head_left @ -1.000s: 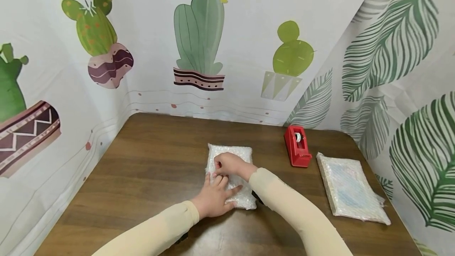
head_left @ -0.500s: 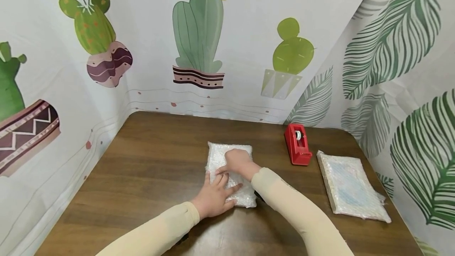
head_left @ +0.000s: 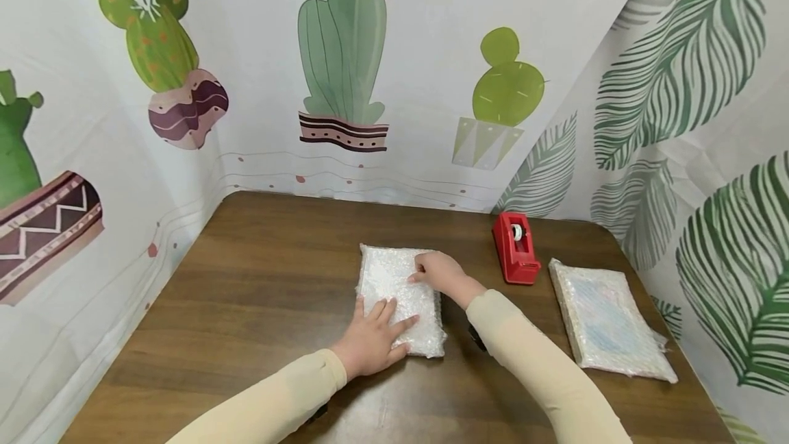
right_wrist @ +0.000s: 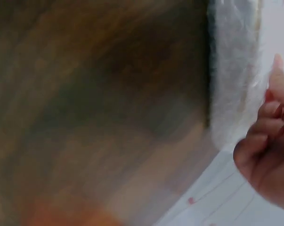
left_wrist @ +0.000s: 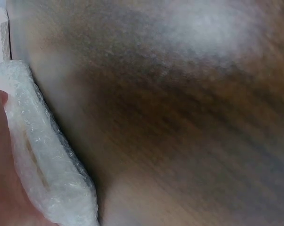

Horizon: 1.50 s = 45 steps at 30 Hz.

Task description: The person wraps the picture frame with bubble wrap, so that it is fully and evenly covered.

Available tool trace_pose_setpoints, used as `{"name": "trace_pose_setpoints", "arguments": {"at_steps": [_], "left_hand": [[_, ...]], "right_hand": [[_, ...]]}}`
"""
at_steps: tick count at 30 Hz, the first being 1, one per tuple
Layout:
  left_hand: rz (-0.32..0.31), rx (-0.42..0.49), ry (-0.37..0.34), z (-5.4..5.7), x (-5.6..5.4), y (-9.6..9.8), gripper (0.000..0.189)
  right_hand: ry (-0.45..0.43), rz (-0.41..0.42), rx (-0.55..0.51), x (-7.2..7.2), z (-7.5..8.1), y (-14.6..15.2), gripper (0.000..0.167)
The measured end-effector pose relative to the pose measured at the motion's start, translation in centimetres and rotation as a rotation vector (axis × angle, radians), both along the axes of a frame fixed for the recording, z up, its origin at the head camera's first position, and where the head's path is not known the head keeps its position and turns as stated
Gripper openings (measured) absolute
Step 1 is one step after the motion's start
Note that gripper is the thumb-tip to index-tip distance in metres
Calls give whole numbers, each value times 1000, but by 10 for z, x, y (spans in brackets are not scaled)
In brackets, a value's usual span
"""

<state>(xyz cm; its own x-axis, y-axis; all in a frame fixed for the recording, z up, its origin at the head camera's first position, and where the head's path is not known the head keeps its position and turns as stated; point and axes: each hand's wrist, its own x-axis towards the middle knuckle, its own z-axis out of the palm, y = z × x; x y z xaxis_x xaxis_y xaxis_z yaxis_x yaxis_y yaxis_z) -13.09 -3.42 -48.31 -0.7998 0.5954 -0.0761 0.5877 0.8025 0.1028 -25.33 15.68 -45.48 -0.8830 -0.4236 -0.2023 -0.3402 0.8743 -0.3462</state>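
A flat rectangular package in clear bubble wrap (head_left: 388, 269) lies on the wooden table before me. My left hand (head_left: 370, 341) rests on its lower left part with fingers spread. In the left wrist view, that hand (left_wrist: 5, 174) lies along the bubble-wrapped package (left_wrist: 57, 155). Over the package's upper right part is my right hand (head_left: 440, 273), its fingers curled and its thumb pointing left. The right wrist view shows the same right hand (right_wrist: 269, 136) with curled fingers beside the wrapped edge (right_wrist: 233, 70); nothing shows in its grip.
A red tape dispenser (head_left: 516, 252) with a small roll stands at the back right. Another bubble-wrapped package (head_left: 607, 321), with blue and pink showing through, lies near the right edge of the table (head_left: 259, 279). Behind the table hangs a cactus-print cloth (head_left: 259, 74).
My right hand has moved from beside the left fingers across the package to its upper right. The left hand has stayed on the package.
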Motion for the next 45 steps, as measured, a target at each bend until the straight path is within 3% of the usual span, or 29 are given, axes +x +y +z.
{"name": "trace_pose_setpoints", "arguments": {"at_steps": [3,6,8,14,17,22,24,27,31,35,40,45], "left_hand": [[7,13,-8,0,0,0,52],[13,18,-5,0,0,0,52],[14,18,-2,0,-1,0,52],[12,13,-9,5,-1,-1,52],[13,13,-23,8,1,-1,52],[20,21,-24,10,2,-1,52],[24,21,-22,10,2,0,52],[32,8,-25,9,3,2,52],[44,3,-38,7,3,3,53],[49,15,-42,5,2,3,53],[51,18,-68,4,1,2,53],[48,35,-83,4,2,1,53]], "right_hand": [[-71,92,-167,-5,0,16,21],[-175,129,-276,-9,5,29,8],[-239,93,-328,-12,9,35,7],[-367,-117,-421,-16,12,40,9],[-356,-171,-377,-16,8,37,7],[-263,-230,-212,-16,7,30,12],[-272,-270,-207,-15,6,30,15],[-329,-349,-307,-11,0,35,14],[-436,-446,-556,-7,-17,46,9],[-518,-470,-735,-5,-26,52,12],[-540,-530,-755,2,-24,50,17],[-448,-624,-697,6,-22,42,19]]}}
